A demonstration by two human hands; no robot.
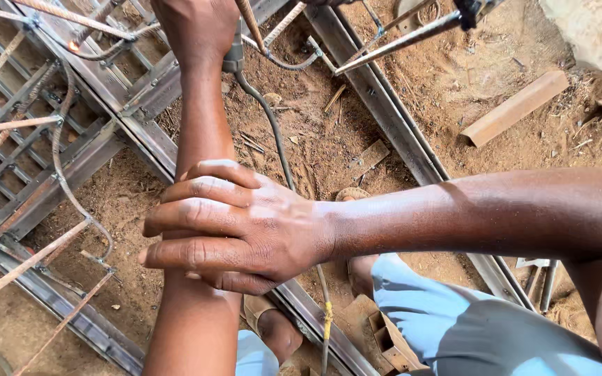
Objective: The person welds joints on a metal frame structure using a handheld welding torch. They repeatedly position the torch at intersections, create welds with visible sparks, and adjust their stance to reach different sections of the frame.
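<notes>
So the big thing in view is the welded steel frame lying on the dirt ground, flat bars and rusty rebar crossing each other. It runs off the left and top edges, so there's no telling how big it really is.

The left hand is up at the top, and it's chopped off by the frame edge. You only see the back of it and the wrist, so the fingers are out of sight. It looks closed around a grey electrode holder, but I can't tell how tight. The holder's head is hidden behind the hand. A rusty rod pokes up just right of the holder, top cut off too. A grey cable drops from the holder, passes under the right hand and comes out below it with a yellow taped bit.

The right hand is easy to see: fingers together and wrapped across the left forearm, palm pressed on it, gripping the arm and nothing else.

Left of the upper hand there's a tiny orange glow on a frame joint. Below the gripping hand are light blue trousers and a sandalled foot, partly hidden. Far right of the hands sits a short steel offcut.
</notes>
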